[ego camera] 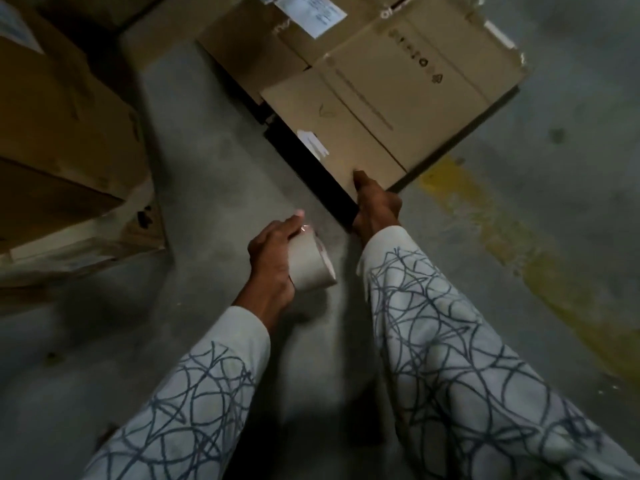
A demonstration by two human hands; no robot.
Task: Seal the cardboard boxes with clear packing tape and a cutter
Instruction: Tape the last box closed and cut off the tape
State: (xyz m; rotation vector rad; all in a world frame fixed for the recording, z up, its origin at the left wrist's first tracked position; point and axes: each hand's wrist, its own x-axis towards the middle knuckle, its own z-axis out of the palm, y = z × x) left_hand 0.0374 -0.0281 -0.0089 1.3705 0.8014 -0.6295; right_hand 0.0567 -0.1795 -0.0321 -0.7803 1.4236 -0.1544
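A closed cardboard box (398, 98) lies on the concrete floor ahead of me, its flap seam running diagonally across the top. My right hand (375, 206) grips the box's near corner, thumb on the top face and fingers down the dark side. My left hand (273, 254) holds a roll of clear packing tape (311, 268) just short of that corner, fingers curled over the roll. No cutter shows in this view.
A second box with a white label (263, 32) sits behind the first one. Large stacked boxes (62, 133) fill the left side. A worn yellow line (512, 251) crosses the grey floor on the right.
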